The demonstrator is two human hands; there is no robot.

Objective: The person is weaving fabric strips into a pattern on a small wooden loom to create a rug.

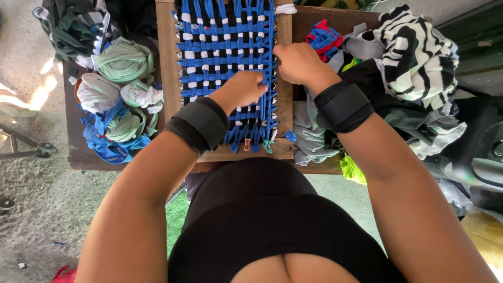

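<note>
Head view: square wooden loom frame [166, 78] lies flat on dark surface [78, 154], w/ a half-woven mat [220, 42] of stretchy cloth strips, blue over black & white, checker look, loops hooked on pegs round the rim. Left hand [242, 89] sits on the weave, fingers curled shut, pinching a blue strip [271, 78] near the frame's right rail. Right hand [298, 62] just beside it, fingers bent down on the same strip at the rail; grip looks closed. Both wrists wear black padded bands. Left of the fingers: soft balls of pale green & white strip [123, 60]. Right of them: heap of crumpled clothes [414, 57], striped & grey.
</note>
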